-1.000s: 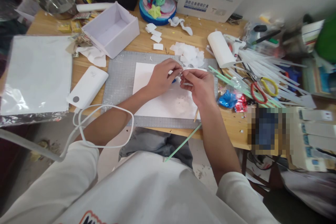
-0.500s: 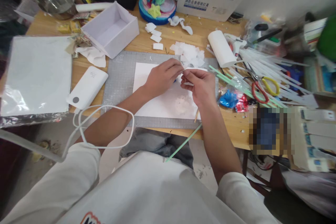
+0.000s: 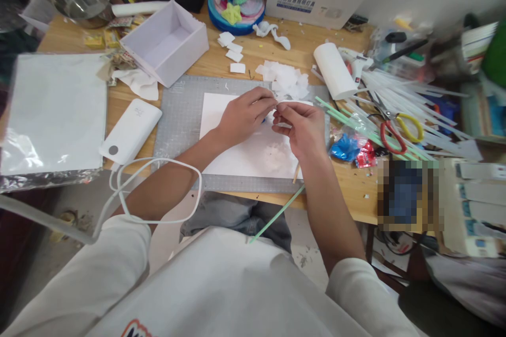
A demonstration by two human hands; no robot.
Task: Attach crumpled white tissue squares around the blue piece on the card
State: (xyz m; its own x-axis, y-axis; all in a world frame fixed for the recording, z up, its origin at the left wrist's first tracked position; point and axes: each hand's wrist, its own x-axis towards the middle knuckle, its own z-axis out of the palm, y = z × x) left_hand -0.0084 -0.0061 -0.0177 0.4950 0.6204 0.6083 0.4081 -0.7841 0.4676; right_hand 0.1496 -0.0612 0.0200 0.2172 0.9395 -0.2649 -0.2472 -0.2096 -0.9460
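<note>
My left hand [image 3: 247, 116] and my right hand [image 3: 302, 124] meet at the fingertips above a white sheet [image 3: 233, 160], which lies on a grey cutting mat [image 3: 177, 110]. Both hands are closed in a pinch. What sits between the fingertips is small and mostly hidden; a bit of white shows by the right fingers. Something blue peeks out under the left fingers. A pale round piece [image 3: 275, 157] rests on the sheet below the hands. Just beyond them is a heap of white paper scraps [image 3: 286, 80].
At the right lie red-and-yellow-handled scissors [image 3: 391, 134], green and white sticks [image 3: 403, 92], a white roll [image 3: 335, 71] and a glue gun [image 3: 356, 63]. Leftward are a white power bank [image 3: 132, 129] with a looping cable [image 3: 201, 189] and a lilac open box [image 3: 185, 55]. One green stick [image 3: 276, 213] overhangs the front edge.
The view has shifted very slightly. Both hands keep the same pinched pose over the sheet, and nothing else has visibly moved.
</note>
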